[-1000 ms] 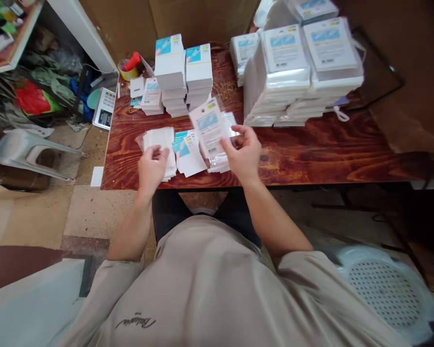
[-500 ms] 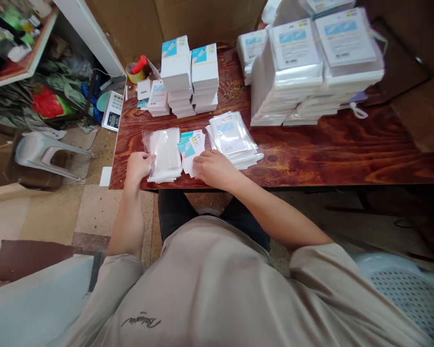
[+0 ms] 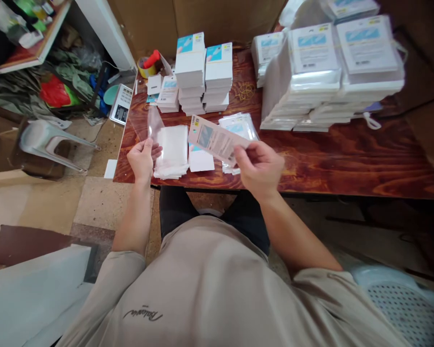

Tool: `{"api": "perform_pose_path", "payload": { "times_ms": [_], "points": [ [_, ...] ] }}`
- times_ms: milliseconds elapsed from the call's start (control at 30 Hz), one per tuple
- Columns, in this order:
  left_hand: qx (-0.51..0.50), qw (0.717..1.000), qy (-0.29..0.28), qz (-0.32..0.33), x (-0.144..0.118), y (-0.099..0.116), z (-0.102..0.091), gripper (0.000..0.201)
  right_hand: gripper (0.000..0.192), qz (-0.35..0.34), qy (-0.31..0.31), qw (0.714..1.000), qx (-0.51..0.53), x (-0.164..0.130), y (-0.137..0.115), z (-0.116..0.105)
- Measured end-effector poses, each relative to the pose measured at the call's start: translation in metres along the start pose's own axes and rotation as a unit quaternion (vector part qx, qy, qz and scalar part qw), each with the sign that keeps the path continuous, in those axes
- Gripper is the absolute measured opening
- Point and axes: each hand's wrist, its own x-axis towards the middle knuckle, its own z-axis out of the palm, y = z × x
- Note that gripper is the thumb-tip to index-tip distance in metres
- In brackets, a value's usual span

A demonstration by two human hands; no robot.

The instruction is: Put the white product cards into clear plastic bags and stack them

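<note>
Between the thumb and fingers of my left hand (image 3: pixel 143 158) is a clear plastic bag (image 3: pixel 154 123), raised at the left of a pile of clear bags (image 3: pixel 173 149). My right hand (image 3: pixel 261 167) pinches a printed packaging card (image 3: pixel 217 139) by one end, and the card tilts across the space between both hands. Below the card, a few blue-and-white cards (image 3: pixel 201 160) lie beside the bag pile. Partly hidden behind the held card and my right hand is a pile of bagged cards (image 3: pixel 243 126).
Banded card stacks (image 3: pixel 190 67) stand at the back of the wooden table (image 3: pixel 347 164). Tall stacks of bagged cards (image 3: pixel 296 91) rise at the back right. Rubber bands (image 3: pixel 245 91) and a yellow tape roll (image 3: pixel 146 68) lie behind. A scale (image 3: pixel 121 107) sits off the left edge.
My right hand has lifted a card from the small card pile and moved right, turning it. My left hand has raised a clear bag off its pile.
</note>
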Motion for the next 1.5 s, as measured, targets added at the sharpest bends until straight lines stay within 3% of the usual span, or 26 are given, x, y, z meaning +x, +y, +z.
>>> {"api": "perform_pose_path", "payload": {
  "times_ms": [100, 167, 233, 333, 433, 500, 567, 667, 733, 867, 933, 1000, 1067, 1133, 1167, 1233, 1300, 1400, 1500],
  "points": [
    [-0.096, 0.995, 0.008, -0.041, -0.01, 0.001, 0.015, 0.029, 0.038, 0.202, -0.088, 0.956, 0.195, -0.016, -0.005, -0.003],
    [-0.131, 0.99, 0.009, -0.06, -0.018, 0.003, 0.023, 0.031, 0.044, 0.267, -0.143, 0.924, 0.235, -0.025, -0.007, 0.001],
    [-0.159, 0.984, -0.004, -0.075, -0.027, 0.005, 0.03, 0.033, 0.046, 0.288, -0.14, 0.917, 0.237, -0.029, -0.005, 0.007],
    [-0.177, 0.979, -0.03, -0.093, -0.039, 0.006, 0.037, 0.035, 0.043, 0.28, -0.083, 0.929, 0.226, -0.03, 0.0, 0.017],
    [-0.165, 0.98, -0.054, -0.098, -0.053, 0.005, 0.042, 0.036, 0.038, 0.226, 0.011, 0.947, 0.229, -0.029, 0.004, 0.028],
    [-0.156, 0.98, -0.071, -0.096, -0.06, 0.005, 0.043, 0.039, 0.037, 0.197, 0.042, 0.95, 0.238, -0.03, 0.005, 0.032],
    [-0.158, 0.979, -0.088, -0.092, -0.063, 0.007, 0.042, 0.043, 0.037, 0.198, 0.005, 0.947, 0.252, -0.031, 0.005, 0.032],
    [-0.162, 0.973, -0.132, -0.093, -0.065, 0.013, 0.035, 0.048, 0.039, 0.224, -0.119, 0.932, 0.259, -0.03, 0.007, 0.023],
    [-0.157, 0.967, -0.176, -0.096, -0.069, 0.018, 0.032, 0.049, 0.042, 0.228, -0.152, 0.929, 0.249, -0.027, 0.009, 0.018],
    [-0.14, 0.949, -0.259, -0.116, -0.086, 0.022, 0.033, 0.047, 0.049, 0.144, -0.054, 0.968, 0.198, -0.022, 0.013, 0.022],
    [-0.125, 0.944, -0.282, -0.115, -0.095, 0.021, 0.035, 0.045, 0.064, 0.097, -0.008, 0.984, 0.151, -0.021, 0.012, 0.026],
    [-0.097, 0.947, -0.293, -0.093, -0.098, 0.018, 0.035, 0.044, 0.076, 0.079, -0.031, 0.989, 0.122, -0.019, 0.008, 0.028],
    [-0.034, 0.944, -0.318, -0.084, -0.092, 0.016, 0.033, 0.045, 0.072, 0.092, -0.091, 0.983, 0.131, -0.015, 0.006, 0.025],
    [0.054, 0.949, -0.304, -0.063, -0.077, 0.014, 0.028, 0.047, 0.059, 0.115, -0.099, 0.979, 0.133, -0.004, 0.009, 0.02],
    [0.103, 0.958, -0.266, -0.034, -0.067, 0.012, 0.024, 0.047, 0.054, 0.123, -0.068, 0.984, 0.109, 0.003, 0.015, 0.016],
    [0.209, 0.969, -0.109, 0.08, -0.041, 0.005, 0.015, 0.044, 0.047, 0.124, 0.026, 0.992, -0.002, 0.019, 0.031, 0.008],
    [0.34, 0.931, -0.041, 0.124, -0.013, -0.004, 0.004, 0.045, 0.042, 0.123, 0.075, 0.977, -0.155, 0.034, 0.052, 0.001],
    [0.429, 0.899, -0.07, 0.048, 0.018, -0.019, -0.011, 0.05, 0.041, 0.097, 0.102, 0.934, -0.328, 0.042, 0.071, -0.002],
    [0.396, 0.914, -0.094, -0.004, 0.03, -0.025, -0.017, 0.042, 0.042, 0.033, 0.071, 0.928, -0.365, 0.036, 0.063, 0.004]
  ]
}}
